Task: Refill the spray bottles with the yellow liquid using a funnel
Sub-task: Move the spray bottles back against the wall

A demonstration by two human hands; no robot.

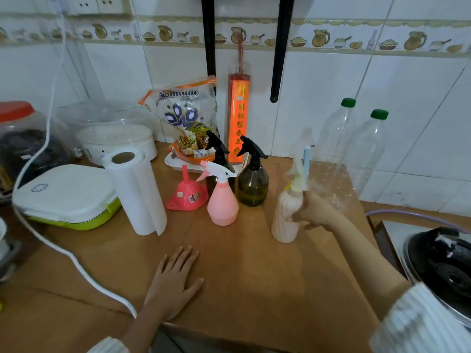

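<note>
Right hand (312, 212) grips a blurred, pale spray bottle (286, 212), contents unclear, right of the pink spray bottle (223, 203). Left hand (173, 284) lies flat, fingers open, before it. Red funnel (184, 193) inverted at its left; two dark spray bottles (253, 186) behind; paper-towel roll (135, 192) farther left.

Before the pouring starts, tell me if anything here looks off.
No spill or damage shows. The pink funnel sits mouth-down beside the pink bottle, not in any neck. The pale bottle held by the right hand is blurred. The left hand lies flat on the counter.
</note>
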